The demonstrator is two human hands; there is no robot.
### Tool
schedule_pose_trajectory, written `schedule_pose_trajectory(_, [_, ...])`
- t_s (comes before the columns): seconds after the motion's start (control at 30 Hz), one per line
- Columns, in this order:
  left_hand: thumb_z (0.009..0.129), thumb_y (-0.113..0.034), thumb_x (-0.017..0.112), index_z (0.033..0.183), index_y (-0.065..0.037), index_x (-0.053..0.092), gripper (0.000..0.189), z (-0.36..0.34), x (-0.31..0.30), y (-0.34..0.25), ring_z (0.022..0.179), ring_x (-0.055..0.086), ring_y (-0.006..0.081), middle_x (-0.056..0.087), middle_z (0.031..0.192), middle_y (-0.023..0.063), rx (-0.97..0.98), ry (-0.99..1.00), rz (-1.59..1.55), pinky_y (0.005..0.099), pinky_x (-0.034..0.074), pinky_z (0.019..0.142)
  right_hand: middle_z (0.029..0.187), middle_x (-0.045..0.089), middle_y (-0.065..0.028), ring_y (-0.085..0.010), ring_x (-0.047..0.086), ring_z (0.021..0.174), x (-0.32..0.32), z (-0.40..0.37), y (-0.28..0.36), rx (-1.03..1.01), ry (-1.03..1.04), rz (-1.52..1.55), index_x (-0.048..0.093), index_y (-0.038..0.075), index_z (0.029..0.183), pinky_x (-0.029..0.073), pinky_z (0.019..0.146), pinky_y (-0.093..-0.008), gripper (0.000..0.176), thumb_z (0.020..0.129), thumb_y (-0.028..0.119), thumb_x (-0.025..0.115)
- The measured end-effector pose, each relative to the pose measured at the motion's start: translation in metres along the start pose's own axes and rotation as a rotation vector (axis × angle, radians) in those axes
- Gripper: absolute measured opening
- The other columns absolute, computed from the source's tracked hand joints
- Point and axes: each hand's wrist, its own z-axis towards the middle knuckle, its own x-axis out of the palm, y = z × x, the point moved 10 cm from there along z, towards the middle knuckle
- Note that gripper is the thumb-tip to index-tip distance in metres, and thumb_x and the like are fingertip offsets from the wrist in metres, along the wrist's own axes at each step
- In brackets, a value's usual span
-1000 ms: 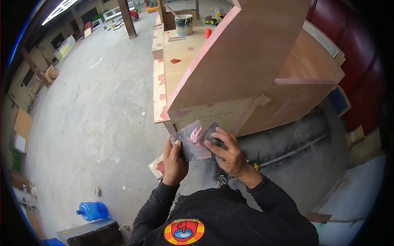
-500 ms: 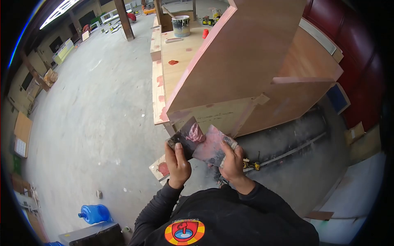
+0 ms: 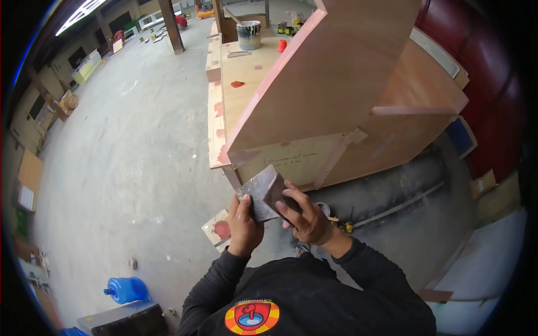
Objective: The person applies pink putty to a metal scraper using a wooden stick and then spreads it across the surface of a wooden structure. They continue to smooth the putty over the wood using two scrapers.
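My left hand (image 3: 245, 231) is closed around the near end of a flat putty spreader (image 3: 259, 187), whose grey, smeared face is turned up. In my right hand (image 3: 314, 223) is a second putty spreader (image 3: 276, 197), tilted steeply, its dark side facing me and its edge against the first blade. A little pink shows along that edge; any filler between the blades is hidden. Both hands are held together in front of my chest, near the lower corner of a wooden panel unit (image 3: 314, 117) with pink-filled seams.
On the unit's side top stand a paint-streaked bucket (image 3: 249, 36) and a red cup (image 3: 282, 46), near a red filler patch (image 3: 237, 84). A board with red filler (image 3: 219, 228) lies on the floor. A blue water jug (image 3: 128, 290) is at lower left, a yellow tool (image 3: 346, 227) at right.
My right hand has turned its spreader over from face up to steeply tilted and moved it left onto the other blade. The pink lump on the left spreader is no longer visible.
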Motion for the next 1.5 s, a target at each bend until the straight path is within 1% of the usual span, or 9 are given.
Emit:
schedule_pose_trajectory(0.13, [0.104,-0.010,0.038,0.123,0.001,0.049,0.025,-0.002,-0.004,-0.005,0.105,0.057,0.0153,0.058,0.115,0.0088,-0.031,-0.051,-0.198,0.0280,0.048,0.090,0.119,0.055,-0.0205,-0.0426,0.058,0.117,0.003,-0.025,-0.024,0.053,0.039,-0.172,0.060,0.011,0.129,0.056,0.091,-0.0453,0.051,0.079,0.002,0.067])
schedule_pose_trajectory(0.47, [0.104,-0.014,0.043,0.120,0.002,0.052,0.024,-0.002,-0.008,-0.031,0.090,0.053,0.0107,0.060,0.105,0.0049,0.294,-0.092,0.316,0.0264,0.044,0.083,0.113,0.064,-0.0133,-0.0348,0.060,0.117,-0.030,0.023,0.007,0.110,0.194,-0.335,0.074,0.012,0.110,0.041,0.101,-0.0538,0.033,0.078,0.010,0.064])
schedule_pose_trajectory(0.77, [0.105,-0.015,0.041,0.123,0.000,0.051,0.026,-0.017,0.020,-0.049,0.093,0.055,0.0114,0.061,0.108,0.0062,0.428,0.000,0.734,0.0277,0.046,0.084,0.119,0.061,-0.0167,-0.0386,0.056,0.121,-0.032,0.030,0.001,0.109,0.055,-0.062,0.070,0.009,0.120,0.041,0.105,-0.0531,0.056,0.067,-0.005,0.061])
schedule_pose_trajectory(0.83, [0.104,-0.014,0.039,0.126,-0.002,0.050,0.027,-0.005,0.018,-0.025,0.095,0.057,0.0122,0.060,0.112,0.0065,0.074,-0.014,-0.070,0.0279,0.047,0.085,0.121,0.059,-0.0174,-0.0393,0.055,0.122,-0.017,0.014,-0.008,0.113,0.032,-0.041,0.069,0.008,0.122,0.041,0.106,-0.0518,0.060,0.065,-0.006,0.060])
schedule_pose_trajectory(0.97, [0.104,-0.013,0.039,0.126,-0.003,0.049,0.027,0.000,-0.002,-0.019,0.098,0.057,0.0116,0.059,0.113,0.0057,0.083,-0.036,-0.044,0.0276,0.048,0.087,0.123,0.059,-0.0181,-0.0404,0.053,0.125,-0.011,-0.010,-0.032,0.189,0.046,-0.034,0.067,0.007,0.124,0.042,0.106,-0.0495,0.066,0.060,-0.008,0.060])
schedule_pose_trajectory(1.03, [0.105,-0.014,0.039,0.124,-0.003,0.050,0.025,0.001,-0.005,-0.037,0.096,0.056,0.0105,0.059,0.110,0.0046,0.175,-0.033,-0.041,0.0266,0.047,0.085,0.121,0.060,-0.0188,-0.0400,0.057,0.119,-0.011,-0.014,-0.037,0.223,0.160,-0.131,0.067,0.005,0.123,0.045,0.102,-0.0448,0.055,0.070,-0.009,0.061])
schedule_pose_trajectory(1.13, [0.105,-0.015,0.039,0.122,-0.002,0.050,0.024,0.005,-0.018,-0.049,0.091,0.052,0.0085,0.058,0.107,0.0039,0.335,-0.115,0.148,0.0239,0.044,0.083,0.108,0.067,-0.0158,-0.0273,0.067,0.095,-0.042,-0.032,-0.061,0.646,-0.183,0.127,0.063,-0.002,0.121,0.051,0.085,-0.0307,0.026,0.097,0.006,0.057])
schedule_pose_trajectory(1.27, [0.105,-0.016,0.039,0.117,0.000,0.050,0.022,-0.004,-0.007,-0.061,0.088,0.047,0.0093,0.056,0.102,0.0033,0.477,-0.198,0.332,0.0233,0.041,0.081,0.098,0.068,-0.0034,-0.0080,0.056,0.085,-0.012,-0.045,-0.053,0.784,-0.448,0.658,0.064,-0.004,0.113,0.047,0.074,-0.0261,0.023,0.101,0.011,0.052])
schedule_pose_trajectory(1.5, [0.101,-0.007,0.042,0.117,0.003,0.049,0.020,-0.034,0.029,-0.057,0.073,0.052,0.0182,0.057,0.085,0.0110,0.646,-0.004,0.847,0.0317,0.042,0.065,0.096,0.064,-0.0029,-0.0111,0.061,0.086,0.006,-0.042,-0.071,0.979,-0.578,0.695,0.062,-0.002,0.112,0.051,0.075,-0.0279,0.020,0.099,0.012,0.057])
